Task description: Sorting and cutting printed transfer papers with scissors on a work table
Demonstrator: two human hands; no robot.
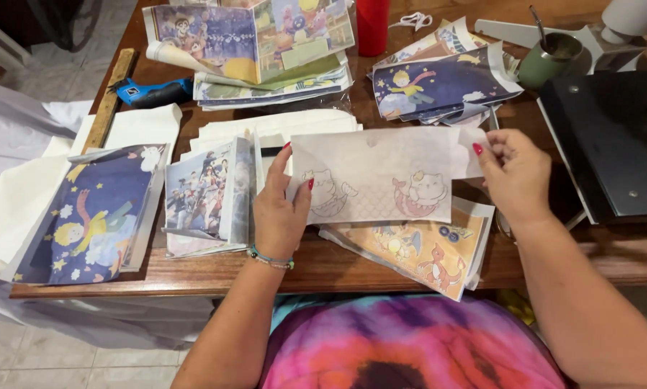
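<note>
I hold a thin white sheet (381,176) with faint cartoon cat prints stretched between both hands, just above the wooden table (323,266). My left hand (280,209) pinches its left edge and wears a beaded bracelet. My right hand (514,173) pinches the upper right corner. Under the sheet lies an orange printed sheet (417,252) with cartoon creatures, on top of a few white sheets.
Stacks of printed sheets surround my hands: a dark blue one (93,216) at left, a group-picture stack (208,194) beside it, more piles (266,50) (442,83) at the back. A black heat press (611,137), green cup (550,57), red cup (372,25), blue tool (154,91) and wooden ruler (111,97) also sit here.
</note>
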